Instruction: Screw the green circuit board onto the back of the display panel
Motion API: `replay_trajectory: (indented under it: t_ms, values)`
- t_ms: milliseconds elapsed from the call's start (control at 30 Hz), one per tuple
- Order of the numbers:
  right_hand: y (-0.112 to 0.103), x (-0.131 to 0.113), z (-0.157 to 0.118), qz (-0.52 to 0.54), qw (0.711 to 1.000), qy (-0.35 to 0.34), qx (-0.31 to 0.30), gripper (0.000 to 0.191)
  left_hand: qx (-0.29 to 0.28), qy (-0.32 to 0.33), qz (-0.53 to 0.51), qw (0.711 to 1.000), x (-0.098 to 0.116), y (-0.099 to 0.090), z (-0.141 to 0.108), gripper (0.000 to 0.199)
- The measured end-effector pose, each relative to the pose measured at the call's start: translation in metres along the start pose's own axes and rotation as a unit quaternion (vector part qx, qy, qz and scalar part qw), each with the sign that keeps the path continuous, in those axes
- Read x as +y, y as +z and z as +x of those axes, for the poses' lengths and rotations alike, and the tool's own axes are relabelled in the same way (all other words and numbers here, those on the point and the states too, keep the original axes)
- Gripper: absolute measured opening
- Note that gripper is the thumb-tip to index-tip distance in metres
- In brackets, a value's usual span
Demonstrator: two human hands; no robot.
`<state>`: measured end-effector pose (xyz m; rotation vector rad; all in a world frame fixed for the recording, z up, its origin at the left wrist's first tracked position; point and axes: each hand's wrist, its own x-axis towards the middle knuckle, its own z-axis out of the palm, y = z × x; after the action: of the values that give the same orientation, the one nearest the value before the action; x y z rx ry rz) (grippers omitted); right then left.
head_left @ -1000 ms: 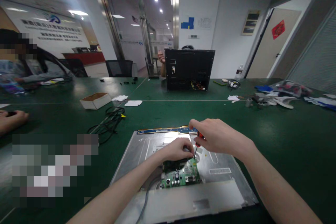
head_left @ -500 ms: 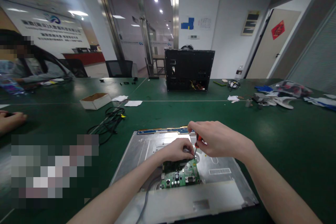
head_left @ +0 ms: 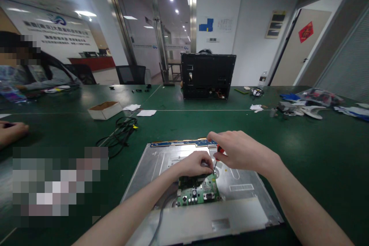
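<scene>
A metal display panel point(head_left: 245, 211) lies back side up on the table, with a green circuit board point(head_left: 198, 191) on its middle. My right hand point(head_left: 242, 149) is closed around the red-and-black handle of a screwdriver point(head_left: 220, 150). The screwdriver's thin shaft slants down to the far right corner of the board. Beside that tip, my left hand point(head_left: 198, 163) is closed with its fingertips pinched together. Whatever lies between those fingertips is too small or hidden to name. A blue strip board point(head_left: 178, 143) runs along the panel's far edge.
A grey cable point(head_left: 160, 219) crosses the panel's left side. Coiled black cables point(head_left: 119, 134) and a white box point(head_left: 105, 110) lie to the left. A black monitor housing point(head_left: 209, 76) stands at the back. Gloves and parts point(head_left: 313, 111) are far right. Another person's hand point(head_left: 13, 132) rests at left.
My right hand has moved slightly up and to the right, and the screwdriver handle leans further right. My left hand stays in nearly the same place.
</scene>
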<state>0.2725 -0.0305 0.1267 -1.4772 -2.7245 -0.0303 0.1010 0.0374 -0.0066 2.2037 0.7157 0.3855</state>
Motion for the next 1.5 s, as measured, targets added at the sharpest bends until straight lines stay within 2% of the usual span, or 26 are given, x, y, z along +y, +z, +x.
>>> replay_trajectory:
  t_ms: [100, 200, 567, 867, 1300, 1500]
  values:
    - [0.0000, -0.0005, -0.0017, 0.035, 0.999, -0.028, 0.002, 0.034, -0.003, 0.000, -0.001, 1.000, -0.0006, 0.0001, 0.0004, 0.010]
    - [0.0007, -0.0004, -0.0018, 0.047, 0.998, -0.034, 0.002, 0.032, -0.004, 0.001, -0.001, 1.000, -0.0007, -0.0002, 0.0007, 0.010]
    - [-0.0009, -0.0009, 0.0027, -0.028, 0.999, 0.021, 0.007, 0.016, -0.006, 0.000, 0.006, 1.000, 0.0016, -0.0001, 0.0000, 0.008]
    - [-0.0029, -0.0019, -0.0039, 0.041, 0.998, -0.048, 0.007, 0.024, 0.002, 0.011, 0.004, 1.000, -0.0005, -0.0002, -0.0002, 0.010]
    - [0.0011, -0.0026, 0.0044, -0.014, 1.000, 0.017, -0.008, 0.021, -0.009, 0.003, 0.008, 1.000, -0.0024, -0.0004, 0.0005, 0.006]
    - [-0.0005, -0.0032, -0.0009, 0.026, 0.999, -0.038, 0.004, 0.025, -0.005, 0.000, 0.007, 1.000, -0.0033, 0.0003, 0.0008, 0.008]
